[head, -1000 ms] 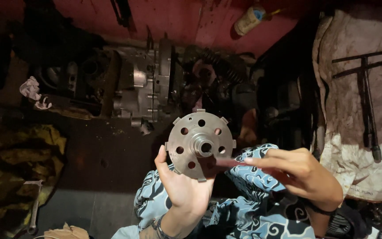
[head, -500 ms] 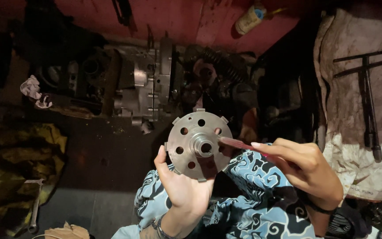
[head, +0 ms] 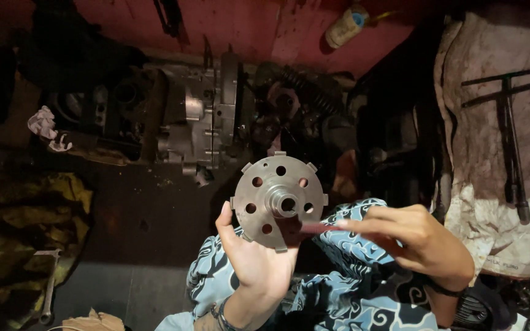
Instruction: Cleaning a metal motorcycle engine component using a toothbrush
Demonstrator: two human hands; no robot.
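Observation:
My left hand (head: pixel 254 260) holds up a round grey metal disc (head: pixel 278 200) with several holes, notched edges and a raised hollow hub in its middle. The fingers cup the disc's lower left rim from behind. My right hand (head: pixel 413 242) pinches a small dark red strip (head: pixel 305 229) and lays it flat against the disc's lower face, just under the hub. Both hands are above my lap, which is covered in blue and white patterned cloth (head: pixel 338 288).
A grey engine case (head: pixel 197 119) lies on the dark floor ahead, with black parts and springs to its right. A stained white cloth (head: pixel 492 184) at right carries a long T-handle wrench (head: pixel 510 141). A spanner (head: pixel 49 285) lies lower left, a bottle (head: pixel 346 26) at top.
My right hand has drawn the dark red strip down and left across the disc face, from beside the hub to below it. The disc has stayed in my left hand.

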